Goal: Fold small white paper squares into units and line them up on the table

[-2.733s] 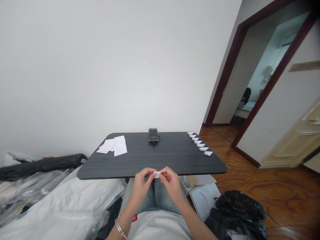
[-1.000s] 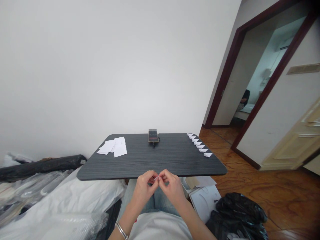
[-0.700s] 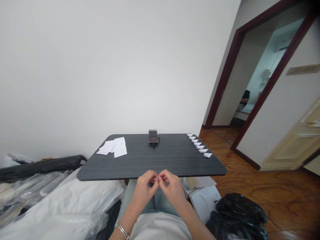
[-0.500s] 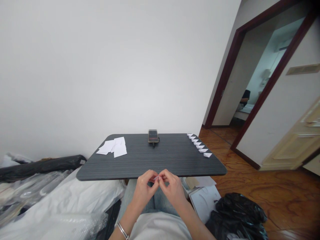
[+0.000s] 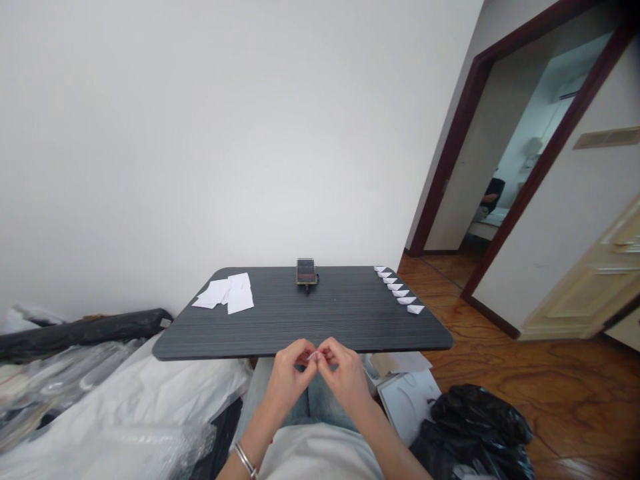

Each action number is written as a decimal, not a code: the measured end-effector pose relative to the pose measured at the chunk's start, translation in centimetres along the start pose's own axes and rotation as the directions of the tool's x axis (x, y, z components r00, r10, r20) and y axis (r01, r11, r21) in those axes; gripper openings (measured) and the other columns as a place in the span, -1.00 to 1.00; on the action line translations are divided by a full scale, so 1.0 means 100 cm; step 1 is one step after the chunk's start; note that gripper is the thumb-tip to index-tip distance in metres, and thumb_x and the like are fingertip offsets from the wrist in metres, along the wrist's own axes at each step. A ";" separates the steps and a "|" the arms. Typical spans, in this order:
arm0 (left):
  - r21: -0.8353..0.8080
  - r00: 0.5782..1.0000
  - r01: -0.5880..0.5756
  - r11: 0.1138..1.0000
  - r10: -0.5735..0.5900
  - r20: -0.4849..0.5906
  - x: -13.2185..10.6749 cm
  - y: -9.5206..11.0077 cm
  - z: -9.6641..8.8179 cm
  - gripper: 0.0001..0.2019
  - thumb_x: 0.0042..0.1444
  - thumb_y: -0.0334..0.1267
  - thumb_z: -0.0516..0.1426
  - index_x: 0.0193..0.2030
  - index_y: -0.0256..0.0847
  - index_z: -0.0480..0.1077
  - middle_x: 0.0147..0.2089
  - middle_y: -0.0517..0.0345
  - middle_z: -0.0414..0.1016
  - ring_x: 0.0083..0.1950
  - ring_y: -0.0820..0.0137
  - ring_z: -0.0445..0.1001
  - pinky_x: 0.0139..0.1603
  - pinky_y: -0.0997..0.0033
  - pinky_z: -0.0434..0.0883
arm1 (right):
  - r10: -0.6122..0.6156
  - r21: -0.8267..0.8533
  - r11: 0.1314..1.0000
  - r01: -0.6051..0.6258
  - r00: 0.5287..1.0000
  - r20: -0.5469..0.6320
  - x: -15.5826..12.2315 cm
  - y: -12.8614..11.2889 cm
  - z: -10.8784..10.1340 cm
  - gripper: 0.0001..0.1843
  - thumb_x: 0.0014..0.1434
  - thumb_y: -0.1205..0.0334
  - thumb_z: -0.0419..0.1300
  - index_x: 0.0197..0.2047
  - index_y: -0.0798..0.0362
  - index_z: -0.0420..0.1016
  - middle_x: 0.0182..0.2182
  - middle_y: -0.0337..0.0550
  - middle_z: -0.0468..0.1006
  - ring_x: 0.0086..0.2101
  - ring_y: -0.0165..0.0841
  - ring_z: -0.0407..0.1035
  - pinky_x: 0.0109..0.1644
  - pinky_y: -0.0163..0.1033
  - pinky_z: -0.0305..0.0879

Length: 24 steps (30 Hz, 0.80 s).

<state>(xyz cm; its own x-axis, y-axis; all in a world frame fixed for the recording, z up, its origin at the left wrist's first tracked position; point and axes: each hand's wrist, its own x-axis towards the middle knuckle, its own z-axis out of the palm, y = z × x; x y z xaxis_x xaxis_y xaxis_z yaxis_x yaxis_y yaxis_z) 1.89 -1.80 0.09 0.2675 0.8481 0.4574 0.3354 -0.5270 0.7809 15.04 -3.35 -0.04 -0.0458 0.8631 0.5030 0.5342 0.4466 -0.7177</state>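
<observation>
Pretty even, soft indoor light, no harsh shadows or glare on the white wall [image 5: 200, 133]. Fisheye bends the door frame [image 5: 453, 153], corners go dark, and the phone [image 5: 306, 271] beyond the left hand [image 5: 287, 373] and right hand [image 5: 345, 377] is pixelated.

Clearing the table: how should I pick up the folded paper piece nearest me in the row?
Pinch the folded paper piece across its middle from above, coming from the left. It lies low at the row's end, with the next piece close behind and the table edge close to its right, so the left looks freest.

what looks like a pale t-shirt [image 5: 320, 457], faded blue jeans [image 5: 263, 393], thin silver bangle [image 5: 245, 460] above the bare left hand [image 5: 285, 381]
</observation>
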 end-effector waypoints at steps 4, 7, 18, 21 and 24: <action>-0.034 1.000 0.029 0.999 -0.029 -0.006 0.001 -0.002 0.001 -0.87 0.08 -0.31 0.05 -0.45 -0.25 0.34 -0.48 0.17 0.41 -0.45 0.42 0.44 -0.40 0.53 0.41 | 0.009 0.002 1.000 -0.009 1.000 -0.009 0.000 -0.001 -0.001 -0.88 0.07 0.40 0.04 -0.45 0.02 0.31 -0.52 -0.21 0.49 -0.50 -0.35 0.43 -0.42 -0.37 0.31; -0.058 0.999 0.039 0.998 -0.039 -0.002 0.001 -0.002 0.001 -0.87 0.09 -0.29 0.06 -0.45 -0.25 0.33 -0.48 0.18 0.40 -0.45 0.43 0.43 -0.39 0.52 0.41 | 0.002 0.012 1.000 -0.002 1.000 -0.019 0.000 -0.001 -0.001 -0.88 0.08 0.39 0.04 -0.45 0.01 0.30 -0.52 -0.21 0.49 -0.50 -0.36 0.43 -0.42 -0.37 0.31; -0.158 0.997 0.050 0.986 -0.060 -0.054 0.000 -0.006 0.001 -0.88 0.07 -0.28 0.09 -0.43 -0.27 0.34 -0.48 0.18 0.40 -0.45 0.42 0.43 -0.40 0.49 0.42 | 0.037 0.085 0.996 -0.033 0.998 -0.049 0.000 -0.001 -0.002 -0.90 0.13 0.32 0.06 -0.43 0.01 0.30 -0.52 -0.21 0.50 -0.50 -0.36 0.42 -0.40 -0.35 0.31; -0.221 0.995 0.054 0.974 -0.072 -0.075 0.000 -0.007 0.001 -0.89 0.05 -0.28 0.11 -0.43 -0.27 0.34 -0.48 0.18 0.40 -0.45 0.41 0.44 -0.40 0.48 0.42 | 0.060 0.121 0.991 -0.054 0.997 -0.047 -0.001 0.001 -0.001 -0.90 0.14 0.31 0.05 -0.41 0.02 0.30 -0.51 -0.20 0.50 -0.48 -0.36 0.42 -0.39 -0.35 0.32; -0.284 0.993 0.068 0.956 -0.092 -0.070 0.001 -0.008 0.000 -0.90 0.05 -0.28 0.10 -0.42 -0.26 0.33 -0.47 0.17 0.40 -0.43 0.40 0.46 -0.39 0.46 0.43 | 0.085 0.180 0.981 -0.076 0.995 -0.042 -0.001 0.004 -0.001 -0.92 0.14 0.31 0.06 -0.40 0.02 0.30 -0.49 -0.21 0.49 -0.47 -0.35 0.43 -0.38 -0.34 0.33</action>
<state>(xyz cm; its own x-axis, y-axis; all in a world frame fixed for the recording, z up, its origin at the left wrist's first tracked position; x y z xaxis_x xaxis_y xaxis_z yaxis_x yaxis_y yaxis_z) 1.62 -1.28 -0.51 0.1718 0.8947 0.4123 0.0823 -0.4301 0.8990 15.29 -3.26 -0.33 0.0354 0.8871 0.4602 0.3751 0.4151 -0.8289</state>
